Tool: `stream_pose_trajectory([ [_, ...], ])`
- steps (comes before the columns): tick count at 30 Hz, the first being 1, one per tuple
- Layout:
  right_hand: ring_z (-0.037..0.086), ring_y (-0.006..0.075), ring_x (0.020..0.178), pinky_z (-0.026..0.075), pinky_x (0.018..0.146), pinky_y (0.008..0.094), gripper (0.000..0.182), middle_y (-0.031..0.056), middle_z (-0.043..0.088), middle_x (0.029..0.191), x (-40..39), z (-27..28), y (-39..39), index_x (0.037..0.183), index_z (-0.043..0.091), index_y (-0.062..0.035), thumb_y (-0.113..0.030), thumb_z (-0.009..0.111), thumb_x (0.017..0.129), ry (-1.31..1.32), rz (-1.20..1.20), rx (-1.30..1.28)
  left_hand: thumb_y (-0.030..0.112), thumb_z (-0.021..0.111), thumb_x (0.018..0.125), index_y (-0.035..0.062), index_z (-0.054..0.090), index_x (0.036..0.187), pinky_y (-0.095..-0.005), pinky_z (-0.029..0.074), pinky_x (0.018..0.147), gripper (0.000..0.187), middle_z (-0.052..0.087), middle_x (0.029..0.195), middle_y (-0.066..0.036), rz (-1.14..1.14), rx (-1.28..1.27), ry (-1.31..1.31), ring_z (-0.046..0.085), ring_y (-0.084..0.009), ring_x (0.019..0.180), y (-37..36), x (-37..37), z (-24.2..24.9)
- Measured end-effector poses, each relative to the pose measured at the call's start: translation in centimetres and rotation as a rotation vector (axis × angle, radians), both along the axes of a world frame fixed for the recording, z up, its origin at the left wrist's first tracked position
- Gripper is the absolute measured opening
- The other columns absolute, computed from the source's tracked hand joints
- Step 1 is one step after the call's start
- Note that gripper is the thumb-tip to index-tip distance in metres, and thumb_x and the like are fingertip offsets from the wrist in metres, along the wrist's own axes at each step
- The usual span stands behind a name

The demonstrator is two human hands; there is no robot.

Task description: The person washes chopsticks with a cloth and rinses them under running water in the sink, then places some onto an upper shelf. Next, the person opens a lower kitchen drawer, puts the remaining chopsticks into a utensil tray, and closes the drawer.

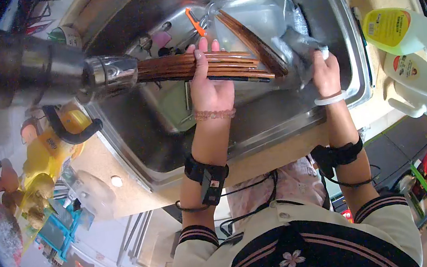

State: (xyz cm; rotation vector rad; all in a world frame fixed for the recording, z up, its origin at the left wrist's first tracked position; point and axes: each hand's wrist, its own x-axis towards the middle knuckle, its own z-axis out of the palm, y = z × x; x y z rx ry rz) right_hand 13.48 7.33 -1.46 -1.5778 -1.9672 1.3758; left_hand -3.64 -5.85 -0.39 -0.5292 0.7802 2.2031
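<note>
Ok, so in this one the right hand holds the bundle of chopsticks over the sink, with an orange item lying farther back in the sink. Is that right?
Not quite: the head view shows the left hand holding the bundle of chopsticks over the sink. The orange item does lie farther back in the sink.

Brown sticks look like wood; the sink is glossy metal
</note>
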Motion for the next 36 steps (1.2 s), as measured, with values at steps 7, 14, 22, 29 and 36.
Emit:
stream_pose_trajectory([
  [7, 0.041, 0.0310, 0.114, 0.019, 0.101, 0.0464, 0.047, 0.0178, 0.046, 0.119, -2.3, 2.5, -0.8, 0.119, 0.042, -0.0034, -0.003, 0.046, 0.072, 0.032, 0.299, 0.577, 0.005, 0.054, 0.082, 0.0117, 0.051, 0.093, -0.0377, 0.036, 0.093, 0.014, 0.053, 0.110, -0.005, -0.070, 0.023, 0.128, 0.045, -0.0215, 0.109, 0.2, 0.8, -0.3],
  [14, 0.031, 0.0271, 0.123, 0.013, 0.103, 0.0411, 0.040, 0.0136, 0.043, 0.125, -5.5, 3.3, -5.7, 0.119, 0.045, -0.0026, -0.015, 0.045, 0.080, 0.558, 0.597, -0.078, 0.008, 0.052, 0.084, 0.0119, 0.050, 0.091, -0.0340, 0.037, 0.092, 0.008, 0.052, 0.114, -0.007, -0.116, 0.024, 0.109, 0.046, -0.0171, 0.106, 0.6, 1.8, -2.2],
  [22, 0.032, 0.0363, 0.118, 0.025, 0.098, 0.0417, 0.075, 0.0230, 0.037, 0.124, -6.0, 0.9, -3.3, 0.126, 0.032, -0.0003, -0.035, 0.066, 0.068, 0.180, 0.758, 0.416, 0.014, 0.048, 0.087, 0.0079, 0.048, 0.099, -0.0348, 0.037, 0.092, 0.014, 0.052, 0.113, -0.010, -0.221, 0.001, 0.162, 0.047, -0.0192, 0.105, 0.5, 2.7, -1.5],
  [29, 0.057, 0.0361, 0.076, 0.045, 0.069, 0.0382, 0.056, 0.0201, 0.059, 0.081, -6.1, -1.7, -3.2, 0.098, 0.052, 0.0019, -0.044, 0.065, 0.068, 0.152, 0.734, 0.084, 0.014, 0.049, 0.086, 0.0034, 0.050, 0.099, -0.0292, 0.040, 0.083, 0.016, 0.055, 0.093, -0.007, -0.276, -0.030, 0.260, 0.050, -0.0153, 0.090, 0.7, 1.9, -0.6],
  [36, 0.055, 0.0376, 0.063, 0.043, 0.058, 0.0438, 0.052, 0.0261, 0.055, 0.065, -5.8, -3.0, -3.9, 0.075, 0.057, 0.0077, -0.043, 0.050, 0.081, 0.112, 0.578, 0.150, 0.010, 0.050, 0.085, 0.0028, 0.051, 0.091, -0.0286, 0.042, 0.077, 0.010, 0.052, 0.082, -0.004, -0.232, -0.016, 0.194, 0.050, -0.0148, 0.080, 0.7, 2.2, -1.9],
])
